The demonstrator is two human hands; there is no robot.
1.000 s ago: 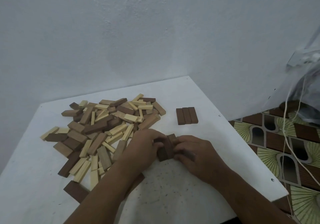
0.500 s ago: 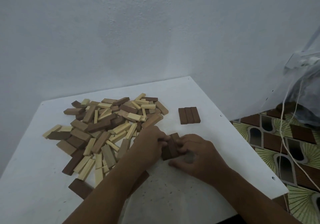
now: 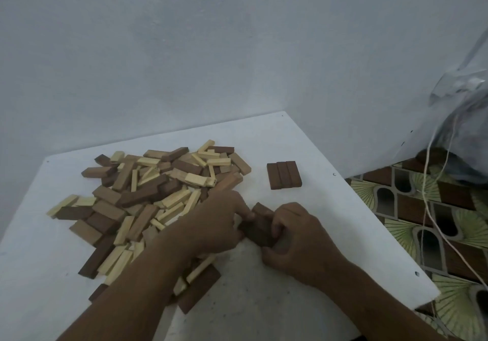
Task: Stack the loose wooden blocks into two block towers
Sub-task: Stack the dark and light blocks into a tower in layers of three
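Hands met near the middle of the white bench (image 3: 343, 208): the left hand (image 3: 214, 224) and the right hand (image 3: 298, 243) pressed in from nine and three o'clock, fingers curled and pinching a small cluster of dark blocks (image 3: 260, 225) between them, apparently squaring a first layer for a second tower. Such blocks looked light, rigid and smooth-faced, likely to slide against each other, so a hold across the long side faces would seem safest. At ten o'clock from the hands sprawled the loose pile (image 3: 148, 198) of pale and brown pieces. Farther off at one o'clock lay a row of three dark blocks (image 3: 284, 175), flat and touching. No brand, label or writing could be read anywhere.
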